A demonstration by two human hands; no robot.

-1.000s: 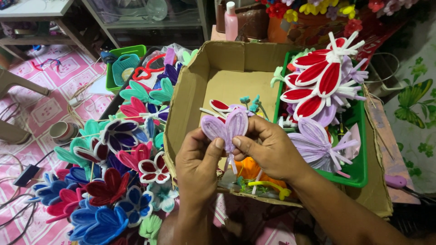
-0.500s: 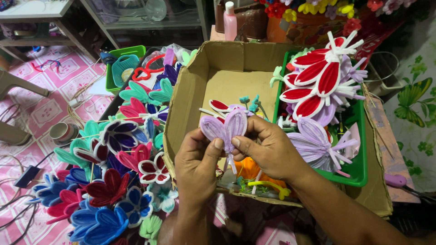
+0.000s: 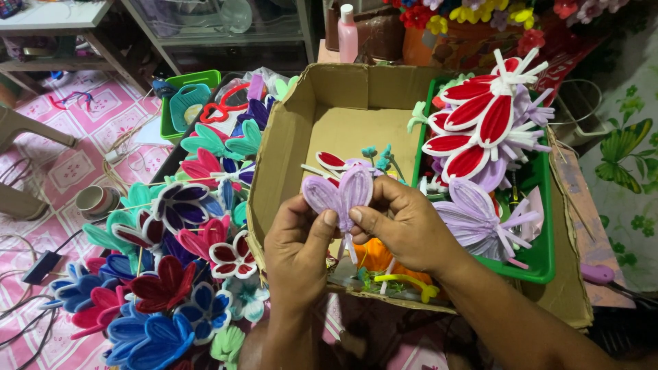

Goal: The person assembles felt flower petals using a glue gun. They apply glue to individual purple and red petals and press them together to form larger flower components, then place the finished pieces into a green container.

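Note:
Both hands meet over an open cardboard box (image 3: 274, 178). My left hand (image 3: 296, 255) and my right hand (image 3: 401, 226) pinch a pair of lilac pipe-cleaner petals (image 3: 340, 192) between thumbs and fingertips, the petals standing upright above the fingers. A thin white stem hangs down from the petals between the hands. Inside the box lie a red-and-white petal (image 3: 330, 160), small teal pieces (image 3: 378, 157) and orange and yellow-green bits (image 3: 401, 281) near the front flap.
A green tray (image 3: 538, 250) at the right holds red-and-white flowers (image 3: 483, 120) and lilac ones (image 3: 476, 219). A heap of finished blue, red, teal and purple flowers (image 3: 164, 274) lies left of the box on a pink mat. A cup (image 3: 94, 201), cables and a green basket (image 3: 185, 103) sit farther left.

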